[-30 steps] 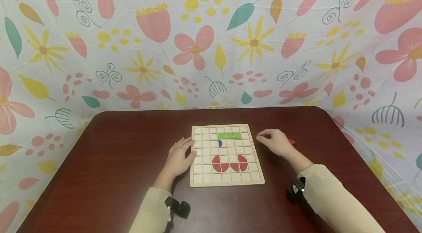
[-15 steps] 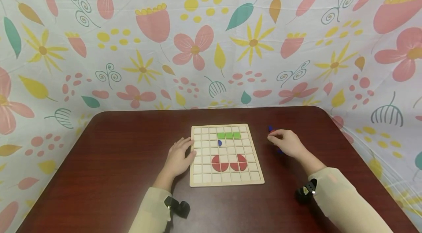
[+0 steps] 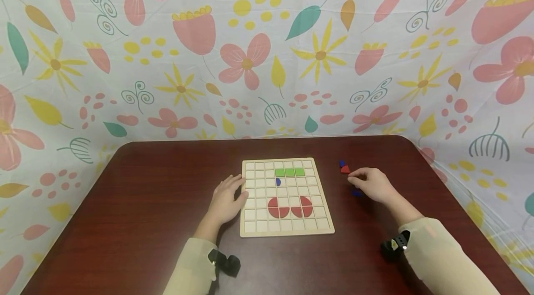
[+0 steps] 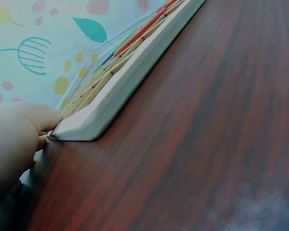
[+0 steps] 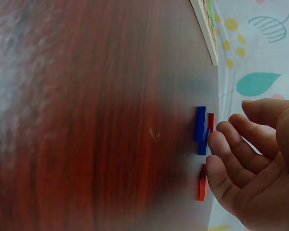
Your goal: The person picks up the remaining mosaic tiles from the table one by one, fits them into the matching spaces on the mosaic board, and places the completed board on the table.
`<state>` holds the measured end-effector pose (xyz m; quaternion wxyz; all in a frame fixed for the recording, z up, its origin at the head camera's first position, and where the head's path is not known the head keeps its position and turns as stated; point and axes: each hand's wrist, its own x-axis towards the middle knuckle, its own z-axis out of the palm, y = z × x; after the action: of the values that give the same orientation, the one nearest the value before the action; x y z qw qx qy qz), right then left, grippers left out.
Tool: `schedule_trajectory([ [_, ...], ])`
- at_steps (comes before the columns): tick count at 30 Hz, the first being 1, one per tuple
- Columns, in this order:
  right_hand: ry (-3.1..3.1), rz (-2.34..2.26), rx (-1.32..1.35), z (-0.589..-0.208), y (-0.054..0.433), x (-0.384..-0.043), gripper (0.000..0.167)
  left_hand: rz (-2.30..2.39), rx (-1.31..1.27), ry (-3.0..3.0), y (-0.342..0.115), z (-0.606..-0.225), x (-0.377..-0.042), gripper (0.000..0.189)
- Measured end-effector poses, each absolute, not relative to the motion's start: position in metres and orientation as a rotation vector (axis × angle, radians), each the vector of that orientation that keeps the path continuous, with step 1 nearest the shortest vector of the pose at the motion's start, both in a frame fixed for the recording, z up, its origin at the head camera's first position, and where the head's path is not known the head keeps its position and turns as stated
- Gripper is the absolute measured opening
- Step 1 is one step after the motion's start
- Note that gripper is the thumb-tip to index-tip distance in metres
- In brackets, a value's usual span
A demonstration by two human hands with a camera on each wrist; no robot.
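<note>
In the head view a pale wooden grid board [image 3: 250, 214] lies on the table. My left hand [image 3: 225, 200] rests at its left edge, fingers extended; the left wrist view shows the thumb [image 4: 45, 118] at the board's corner. My right hand [image 3: 373, 185] hovers right of the board among loose pieces, fingers loosely bent, thumb apart and nothing held in the right wrist view. Near its fingertips are a red piece [image 3: 345, 169] and a blue piece [image 3: 342, 163]. Another blue piece [image 3: 356, 193] lies partly beneath the hand. A second red piece [image 5: 202, 183] appears in the right wrist view.
On the board sit green squares [image 3: 289, 172] in a row, a blue half-round piece [image 3: 278, 182], and two red part-circle shapes [image 3: 278, 207]. A flower-printed cloth [image 3: 246, 100] hangs behind the dark table [image 3: 125, 211].
My right hand has moved right, away from the board, passing the red piece and uncovering the red and blue pieces on the table. My left hand has stayed at the board's edge.
</note>
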<state>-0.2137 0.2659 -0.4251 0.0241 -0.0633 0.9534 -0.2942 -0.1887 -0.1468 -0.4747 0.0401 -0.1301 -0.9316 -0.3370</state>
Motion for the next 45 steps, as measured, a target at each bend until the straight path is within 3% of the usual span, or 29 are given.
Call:
schedule_trajectory([
  [45,2.957,-0.744,-0.182,-0.428,0.261,-0.198,0.016,-1.008,-0.399,-2.863,-0.147,-0.476,-0.190,0.046],
])
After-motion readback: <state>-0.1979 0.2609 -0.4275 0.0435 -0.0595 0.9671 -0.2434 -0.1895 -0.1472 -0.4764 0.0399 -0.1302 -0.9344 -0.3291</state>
